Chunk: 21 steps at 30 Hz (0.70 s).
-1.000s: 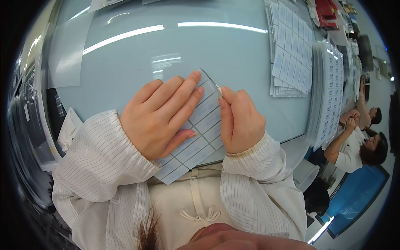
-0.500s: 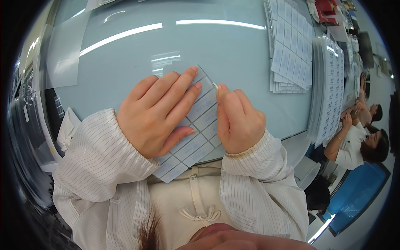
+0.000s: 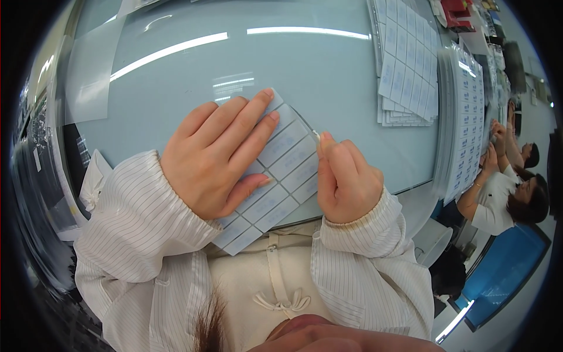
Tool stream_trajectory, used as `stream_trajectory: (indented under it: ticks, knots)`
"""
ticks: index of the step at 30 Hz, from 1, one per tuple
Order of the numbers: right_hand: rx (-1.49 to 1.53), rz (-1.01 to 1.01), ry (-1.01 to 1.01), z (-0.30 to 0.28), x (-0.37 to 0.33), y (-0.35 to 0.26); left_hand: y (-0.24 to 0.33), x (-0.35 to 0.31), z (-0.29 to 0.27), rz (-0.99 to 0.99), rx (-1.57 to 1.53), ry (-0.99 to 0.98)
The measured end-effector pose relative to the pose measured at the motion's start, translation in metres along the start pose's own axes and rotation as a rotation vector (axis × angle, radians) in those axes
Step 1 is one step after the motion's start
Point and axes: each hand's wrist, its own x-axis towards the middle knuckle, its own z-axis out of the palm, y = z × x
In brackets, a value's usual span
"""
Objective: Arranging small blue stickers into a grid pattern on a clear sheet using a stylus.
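Note:
A sheet of pale rectangular labels with faint blue print [image 3: 285, 170] lies slantwise on the glass-like tabletop, its near corner reaching over the table's front edge. My left hand [image 3: 217, 155] rests flat across the sheet's left side, fingers stretched toward its far corner and covering part of the labels. Beside the right edge, my right hand [image 3: 350, 179] is closed in a pinch. Between its thumb and forefinger shows the whitish end of a thin edge strip [image 3: 305, 122]. This strip stands off the sheet's right edge and runs up toward the far corner.
Stacked printed label sheets [image 3: 407, 70] lie at the table's far right. More sheets in a clear-edged stack [image 3: 466, 123] stand beyond. A translucent sheet [image 3: 91, 73] covers the far left. Dark plastic-wrapped material [image 3: 44, 176] lines the left side. Two people [image 3: 498, 196] sit at the right.
My right hand has moved rightward and slightly nearer, drawing the thin strip away from the sheet's edge. The left hand and the sheet have shifted only slightly left.

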Motion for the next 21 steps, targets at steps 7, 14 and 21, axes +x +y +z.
stream_trajectory:
  ticks: [7,14,21]
  knots:
    - [-0.003,0.007,-0.02,-0.009,-0.014,0.003,-0.002,0.002,0.001,0.009,-0.007,-0.003]
    - [0.001,0.02,-0.048,-0.02,-0.03,0.006,0.0,0.002,-0.001,0.009,0.017,0.015]
    - [-0.006,0.05,-0.072,-0.033,-0.051,0.009,0.001,0.0,0.003,0.018,0.017,0.044]
